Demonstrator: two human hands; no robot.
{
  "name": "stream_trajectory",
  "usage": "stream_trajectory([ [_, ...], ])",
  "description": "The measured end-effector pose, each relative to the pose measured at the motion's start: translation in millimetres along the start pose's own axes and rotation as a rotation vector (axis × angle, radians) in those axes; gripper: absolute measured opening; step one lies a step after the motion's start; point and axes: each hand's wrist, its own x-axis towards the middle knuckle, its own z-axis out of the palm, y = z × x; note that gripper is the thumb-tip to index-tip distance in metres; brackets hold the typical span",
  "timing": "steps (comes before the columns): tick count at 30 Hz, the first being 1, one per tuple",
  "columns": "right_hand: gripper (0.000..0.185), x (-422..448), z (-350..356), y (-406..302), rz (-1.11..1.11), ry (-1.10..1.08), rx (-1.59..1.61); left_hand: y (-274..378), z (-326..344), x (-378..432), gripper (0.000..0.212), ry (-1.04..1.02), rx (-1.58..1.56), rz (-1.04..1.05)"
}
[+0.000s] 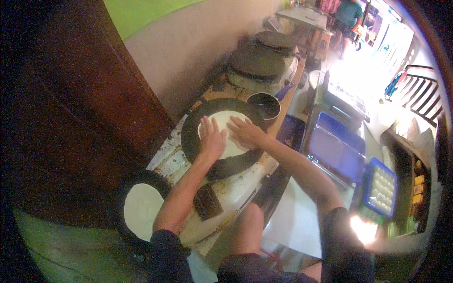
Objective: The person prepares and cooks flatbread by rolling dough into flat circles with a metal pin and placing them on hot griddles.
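Both palms lie flat on a round, thin sheet of pale dough [231,151], which rests on a dark round griddle [226,169] on a stained stove top. My left hand [212,139] is on the dough's left part, fingers pointing away from me. On its right part my right hand [246,133] rests with its fingers apart, pointing to the upper left. Neither hand grips anything. Another pale dough round [143,211] lies on a second dark griddle [124,184] at the lower left, beside my left forearm.
A saucepan [263,105] with a blue handle stands close behind the griddle. Further back are more dark griddles [256,62]. To the right are a blue tray [336,152] and a blue-rimmed crate [371,208] of dough balls. A person [348,17] stands far off.
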Motion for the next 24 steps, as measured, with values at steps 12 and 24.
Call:
stream_trajectory([
  [12,0.032,-49.5,-3.3,-38.3,-0.073,0.045,-0.079,-16.4,-3.8,15.7,0.059,-0.114,0.433,0.210],
  [24,0.045,-353.0,-111.4,-116.6,0.858,-0.153,0.820,244.6,-16.5,-45.6,0.080,-0.509,-0.468,0.132],
])
